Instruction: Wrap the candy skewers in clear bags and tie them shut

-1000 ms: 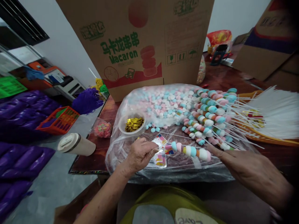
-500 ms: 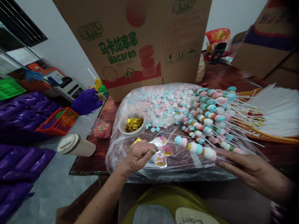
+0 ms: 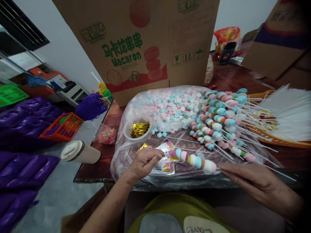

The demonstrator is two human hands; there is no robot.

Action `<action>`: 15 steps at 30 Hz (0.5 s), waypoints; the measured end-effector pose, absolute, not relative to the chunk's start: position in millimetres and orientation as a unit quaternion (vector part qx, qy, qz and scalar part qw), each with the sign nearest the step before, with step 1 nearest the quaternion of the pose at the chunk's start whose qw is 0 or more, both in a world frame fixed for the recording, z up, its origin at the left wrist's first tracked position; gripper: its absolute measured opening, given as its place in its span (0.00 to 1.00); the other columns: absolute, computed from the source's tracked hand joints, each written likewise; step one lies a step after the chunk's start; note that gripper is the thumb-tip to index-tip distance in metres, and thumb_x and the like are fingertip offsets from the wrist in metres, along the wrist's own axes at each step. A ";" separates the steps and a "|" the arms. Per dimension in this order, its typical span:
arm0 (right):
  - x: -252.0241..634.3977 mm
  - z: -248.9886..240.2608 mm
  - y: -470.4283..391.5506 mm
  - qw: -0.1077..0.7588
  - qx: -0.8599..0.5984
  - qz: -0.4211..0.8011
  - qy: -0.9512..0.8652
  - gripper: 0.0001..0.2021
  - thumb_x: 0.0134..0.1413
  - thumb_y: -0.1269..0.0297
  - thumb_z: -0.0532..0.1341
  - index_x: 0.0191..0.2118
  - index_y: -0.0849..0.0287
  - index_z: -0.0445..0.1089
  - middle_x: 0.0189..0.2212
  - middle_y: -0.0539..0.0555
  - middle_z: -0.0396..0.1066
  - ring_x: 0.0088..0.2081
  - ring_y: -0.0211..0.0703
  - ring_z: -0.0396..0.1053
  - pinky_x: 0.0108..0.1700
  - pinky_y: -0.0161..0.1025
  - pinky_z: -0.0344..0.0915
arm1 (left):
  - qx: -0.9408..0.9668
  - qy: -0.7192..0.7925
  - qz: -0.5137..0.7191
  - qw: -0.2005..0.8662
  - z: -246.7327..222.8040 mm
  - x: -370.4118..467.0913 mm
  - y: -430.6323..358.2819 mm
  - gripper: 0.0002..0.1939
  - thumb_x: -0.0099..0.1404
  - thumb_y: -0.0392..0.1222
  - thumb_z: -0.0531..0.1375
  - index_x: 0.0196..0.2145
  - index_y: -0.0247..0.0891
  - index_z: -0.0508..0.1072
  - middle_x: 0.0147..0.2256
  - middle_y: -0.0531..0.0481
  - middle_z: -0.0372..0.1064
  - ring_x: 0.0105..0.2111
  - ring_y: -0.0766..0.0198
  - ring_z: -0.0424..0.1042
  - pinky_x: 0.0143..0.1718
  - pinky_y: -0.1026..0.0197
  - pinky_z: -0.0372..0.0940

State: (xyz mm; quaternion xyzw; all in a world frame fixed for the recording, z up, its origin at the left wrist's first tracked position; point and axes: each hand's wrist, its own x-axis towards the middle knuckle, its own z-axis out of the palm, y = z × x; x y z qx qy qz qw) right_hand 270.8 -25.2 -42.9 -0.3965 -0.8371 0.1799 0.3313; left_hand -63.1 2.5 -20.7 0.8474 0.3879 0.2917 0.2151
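Note:
A skewer of soft candies (image 3: pixel 198 161) in pink, blue, white, yellow and orange lies level above the plastic. My right hand (image 3: pixel 259 181) grips its stick just past the last pink piece, fingers pressed together. Facing the skewer's other end, my left hand (image 3: pixel 147 163) has thumb and forefinger pinched; what they hold, if anything, is hidden. Small printed bags (image 3: pixel 168 168) with pink and yellow patterns lie beside and partly behind my left fingers. Finished candy skewers (image 3: pixel 217 119) are piled to the right. Behind the bags sits a tub (image 3: pixel 126 132) of gold twist ties (image 3: pixel 140 129).
Loose candies (image 3: pixel 175 105) fill a clear plastic bag in front of a tall carton (image 3: pixel 155 42). An orange basket (image 3: pixel 269 137) with white sticks (image 3: pixel 291 113) stands right. A lidded cup (image 3: pixel 84 152) and a packet of colourful sweets (image 3: pixel 107 135) are left.
My right hand has shifted the skewer left, bringing its far end nearer my left hand and over the printed bags. My left hand stays almost in place, still pinched.

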 end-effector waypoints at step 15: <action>270.0 -23.8 -16.5 0.273 -0.274 0.059 -0.920 0.17 0.54 0.75 0.49 0.46 0.55 0.67 0.20 0.48 0.68 0.21 0.35 0.66 0.22 0.30 0.61 | 0.860 0.412 0.178 0.244 -15.3 -51.4 2.3 0.21 0.68 0.45 0.45 0.24 0.34 0.69 0.20 0.53 0.61 0.23 0.69 0.60 0.26 0.67 0.55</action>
